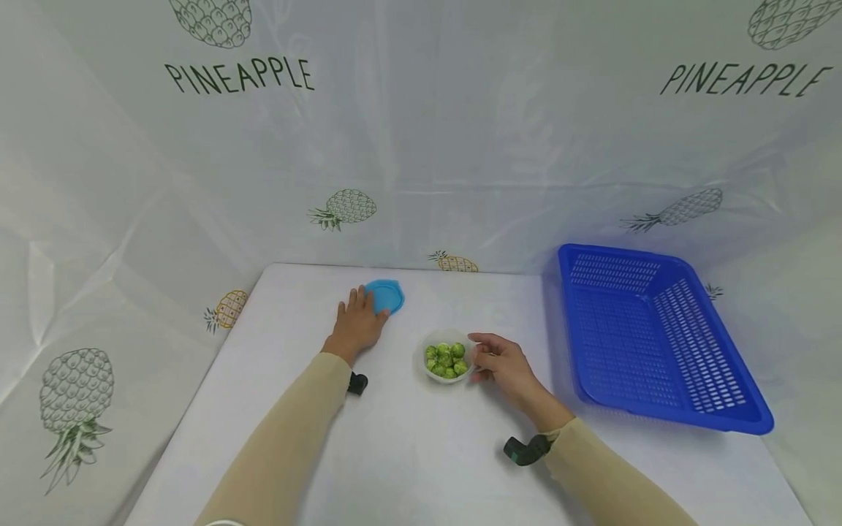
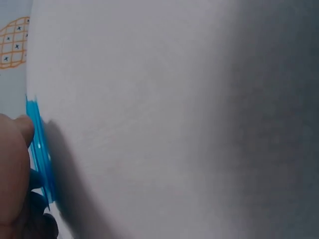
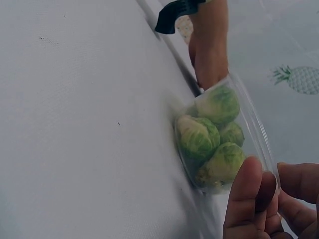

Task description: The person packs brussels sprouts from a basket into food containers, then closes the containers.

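Observation:
A small clear plastic container (image 1: 436, 378) of Brussels sprouts (image 1: 444, 356) stands upright on the white table. My right hand (image 1: 505, 365) is at its right side, fingers bent against the wall and rim; the right wrist view shows several sprouts (image 3: 219, 162) through the wall. Farther back and left lies a blue plastic lid (image 1: 387, 296). My left hand (image 1: 358, 321) grips the lid's left and near edge between thumb and fingers. In the left wrist view the lid (image 2: 44, 159) appears edge-on, and most of that hand is out of frame.
A large blue perforated basket (image 1: 667, 413) stands at the table's right side. White sheeting with pineapple prints (image 1: 460, 146) rises behind and beside the white table (image 1: 421, 453). A dark wrist camera (image 1: 526, 451) sits on the right wrist, another (image 1: 357, 383) on the left.

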